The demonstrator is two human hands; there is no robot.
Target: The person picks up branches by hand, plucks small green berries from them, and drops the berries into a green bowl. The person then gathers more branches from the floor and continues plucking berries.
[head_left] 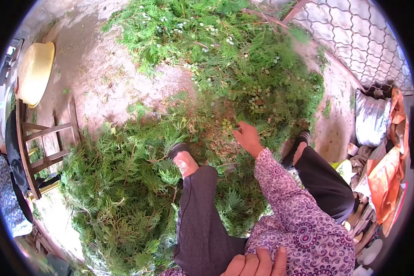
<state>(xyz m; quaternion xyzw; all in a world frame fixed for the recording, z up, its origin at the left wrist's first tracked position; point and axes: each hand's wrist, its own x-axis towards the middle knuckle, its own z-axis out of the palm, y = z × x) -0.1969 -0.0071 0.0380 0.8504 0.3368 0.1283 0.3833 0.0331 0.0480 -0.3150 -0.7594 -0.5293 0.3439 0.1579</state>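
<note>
My right hand (248, 137) reaches down over the middle of the pile, its fingers bent and drawn together. Whatever is between them is too small to make out. Beneath it lie small yellow-green cones (227, 124) and brownish loose bits (218, 140) among the greenery. Cut green conifer branches (124, 170) surround my feet. My left hand (257, 263) rests at the bottom edge against my patterned clothing, fingers lying side by side and thumb a little apart; nothing shows in it.
A yellow basin (34, 73) and a wooden stool (46, 142) on its side are at the left. Another person's patterned sleeve (7, 193) shows at the far left. Wire mesh (354, 39) stands upper right, with a whitish sack (371, 118) and orange cloth (385, 172) below.
</note>
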